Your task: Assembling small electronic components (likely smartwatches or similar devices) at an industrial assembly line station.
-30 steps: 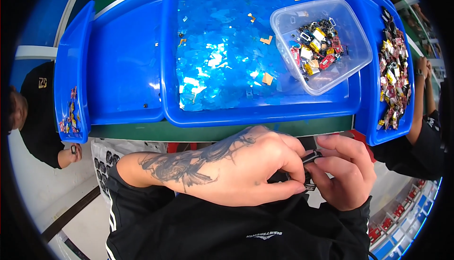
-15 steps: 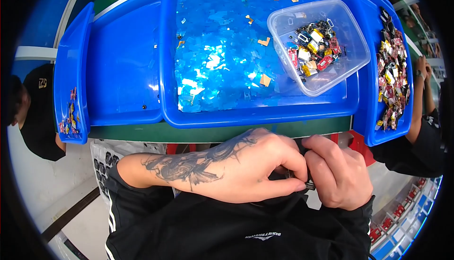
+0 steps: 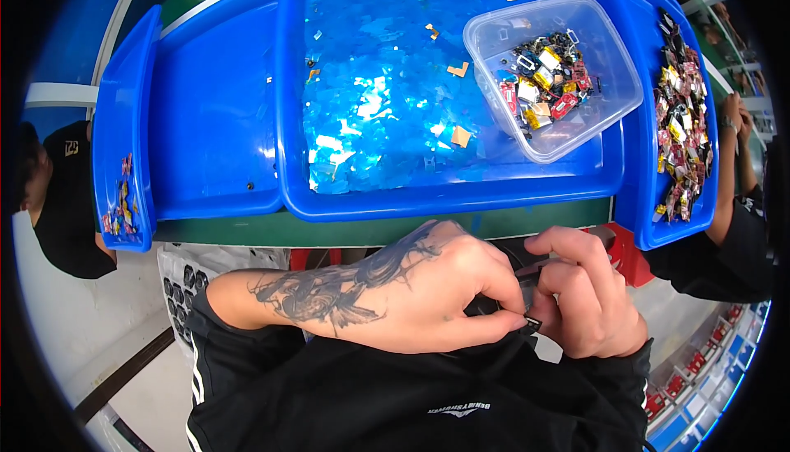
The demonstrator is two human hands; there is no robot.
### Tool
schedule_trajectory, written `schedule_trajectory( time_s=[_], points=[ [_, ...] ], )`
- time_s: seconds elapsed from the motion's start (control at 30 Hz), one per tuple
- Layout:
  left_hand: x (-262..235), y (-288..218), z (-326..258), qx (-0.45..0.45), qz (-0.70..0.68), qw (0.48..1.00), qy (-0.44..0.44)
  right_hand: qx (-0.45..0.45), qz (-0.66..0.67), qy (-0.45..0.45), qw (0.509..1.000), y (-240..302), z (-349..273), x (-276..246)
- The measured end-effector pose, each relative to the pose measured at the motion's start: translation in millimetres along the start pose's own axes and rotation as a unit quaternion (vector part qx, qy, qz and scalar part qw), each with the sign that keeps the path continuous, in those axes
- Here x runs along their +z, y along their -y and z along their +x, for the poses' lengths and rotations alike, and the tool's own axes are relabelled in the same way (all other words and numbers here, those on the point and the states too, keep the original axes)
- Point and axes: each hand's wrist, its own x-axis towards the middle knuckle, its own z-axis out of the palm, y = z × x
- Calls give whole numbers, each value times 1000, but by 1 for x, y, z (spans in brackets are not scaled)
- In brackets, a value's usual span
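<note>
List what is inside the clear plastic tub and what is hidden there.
The clear plastic tub holds a heap of red pieces, white-and-yellow pieces, black parts and a tan piece. The heap's lower layers and the floor directly beneath are covered.

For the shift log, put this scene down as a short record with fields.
Left hand: pinches a small dark part between thumb and finger
Right hand: fingers bent, close beside that part; grip unclear
Middle tray: blue, spread with shiny blue pieces
See-through container: at the middle tray's right side, holding mixed small parts
Right tray: blue, with a long heap of parts
Far-left tray: blue, fewer parts
Other people: partly visible, left and right
</note>
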Motion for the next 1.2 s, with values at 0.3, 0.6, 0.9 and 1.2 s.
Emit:
schedule_trajectory(
  time_s=[0.3, 0.6, 0.9, 1.2],
  points=[
    [-7, -3, 2, -109, -178, 976, 60, 146, 337, 26, 930, 0, -6, -3],
    [-13, -6, 0, -111, -119, 987, 8, 249, 421, -171, 855, 9, -14, 2],
    [7, 19, -3, -44, -198, 978, -49, 249, 517, -208, 792, 8, -22, 4],
    [25, 94, -36, 73, -125, 989, 3, 175, 83, -552, 811, -41, -96, 131]
  ],
)
